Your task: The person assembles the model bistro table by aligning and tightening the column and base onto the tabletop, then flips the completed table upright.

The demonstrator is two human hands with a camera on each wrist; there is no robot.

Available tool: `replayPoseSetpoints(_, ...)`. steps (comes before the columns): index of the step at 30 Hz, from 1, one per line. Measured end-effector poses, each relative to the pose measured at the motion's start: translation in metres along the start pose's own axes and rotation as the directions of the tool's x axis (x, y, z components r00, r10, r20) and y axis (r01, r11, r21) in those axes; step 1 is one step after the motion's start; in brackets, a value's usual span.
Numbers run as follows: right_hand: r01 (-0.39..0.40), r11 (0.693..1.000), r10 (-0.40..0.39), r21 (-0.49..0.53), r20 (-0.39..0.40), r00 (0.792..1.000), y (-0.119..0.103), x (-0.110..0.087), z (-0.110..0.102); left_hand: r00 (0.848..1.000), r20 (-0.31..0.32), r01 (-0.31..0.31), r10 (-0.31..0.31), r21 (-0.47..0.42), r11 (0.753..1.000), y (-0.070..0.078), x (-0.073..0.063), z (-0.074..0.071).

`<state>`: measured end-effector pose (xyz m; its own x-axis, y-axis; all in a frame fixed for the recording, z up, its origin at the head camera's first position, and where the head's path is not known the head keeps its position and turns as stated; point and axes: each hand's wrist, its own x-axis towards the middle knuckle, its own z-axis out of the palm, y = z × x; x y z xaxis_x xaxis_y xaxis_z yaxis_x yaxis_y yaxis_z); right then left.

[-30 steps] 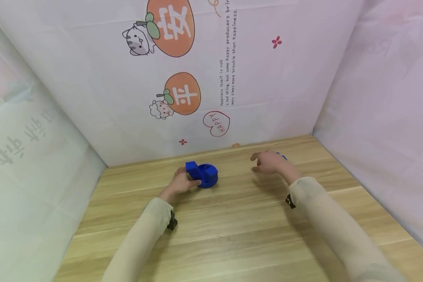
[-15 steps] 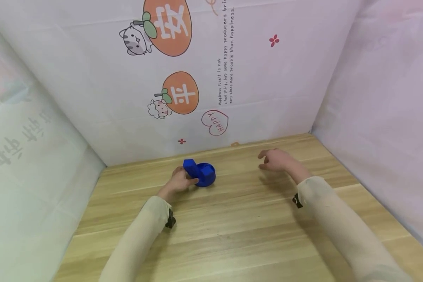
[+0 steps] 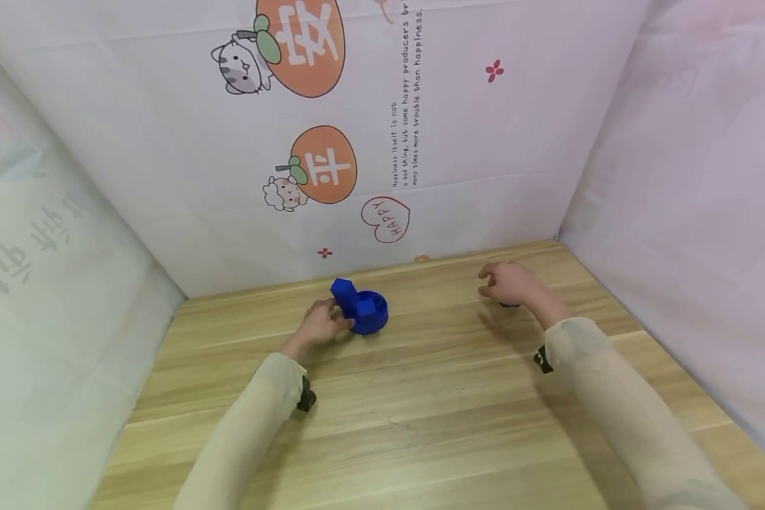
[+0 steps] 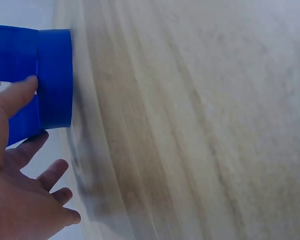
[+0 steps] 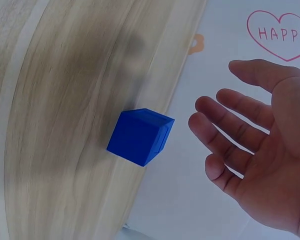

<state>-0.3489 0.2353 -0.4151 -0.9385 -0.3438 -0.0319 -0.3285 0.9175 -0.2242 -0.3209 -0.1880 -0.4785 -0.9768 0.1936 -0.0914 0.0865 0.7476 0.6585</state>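
Observation:
A round blue plastic base (image 3: 376, 322) stands on the wooden table, with a taller blue post (image 3: 344, 292) and a shorter blue block (image 3: 366, 309) rising from it. My left hand (image 3: 319, 324) holds its left side. In the left wrist view the thumb (image 4: 22, 95) lies against the blue wall, the index finger touches its lower edge, and the other fingers stay off it. My right hand (image 3: 513, 285) hovers over the table at the right, fingers loosely bent around nothing. Beside it a small blue block (image 5: 137, 137) sits on the table, mostly hidden by the hand in the head view.
The wooden table (image 3: 421, 411) is walled by white printed cloth (image 3: 459, 142) at the back and both sides. Its back edge runs close behind the blue pieces. Each wrist wears a small black camera (image 3: 307, 394).
My right hand has moved right, over the small blue block, holding nothing. The left hand keeps its place on the base, whose upright parts have turned slightly. The head view has shifted a little.

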Motion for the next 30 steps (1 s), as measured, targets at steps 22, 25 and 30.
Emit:
replayPoseSetpoints(22,-0.187,0.982,0.188,0.034,-0.008,0.982,0.025,-0.004,0.003,0.985,-0.156,-0.049,0.07,0.133,0.99,-0.003,0.003,0.006)
replayPoseSetpoints(25,-0.191,0.981,0.191,0.033,-0.005,0.982,0.026,-0.004,0.004,0.98,-0.182,-0.053,0.077,0.132,0.99,-0.004,0.002,0.007)
replayPoseSetpoints(30,-0.189,0.982,0.19,0.022,-0.011,0.982,0.027,-0.004,0.006,0.991,-0.125,-0.037,0.053,0.125,0.991,-0.005,0.001,0.008)
